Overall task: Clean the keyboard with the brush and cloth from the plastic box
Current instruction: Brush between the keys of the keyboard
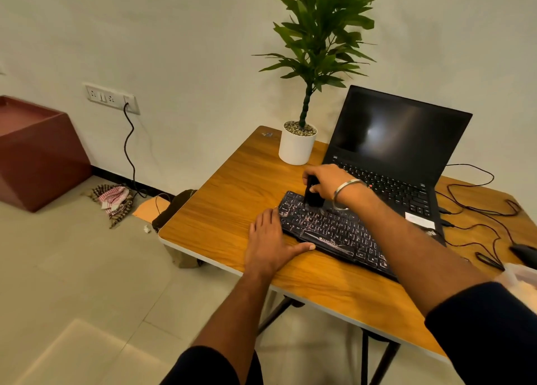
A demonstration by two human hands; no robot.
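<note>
A black keyboard lies slanted on the wooden table, in front of the laptop. My right hand grips a black brush and holds its lower end against the keyboard's far left corner. My left hand rests flat on the table, fingers straight, with the thumb along the keyboard's near edge. A clear plastic box shows partly at the right edge of the frame. No cloth shows on the table.
An open black laptop stands behind the keyboard. A potted plant in a white pot is at the table's back. Black cables and a mouse lie at right. A checked rag lies on the floor by the wall.
</note>
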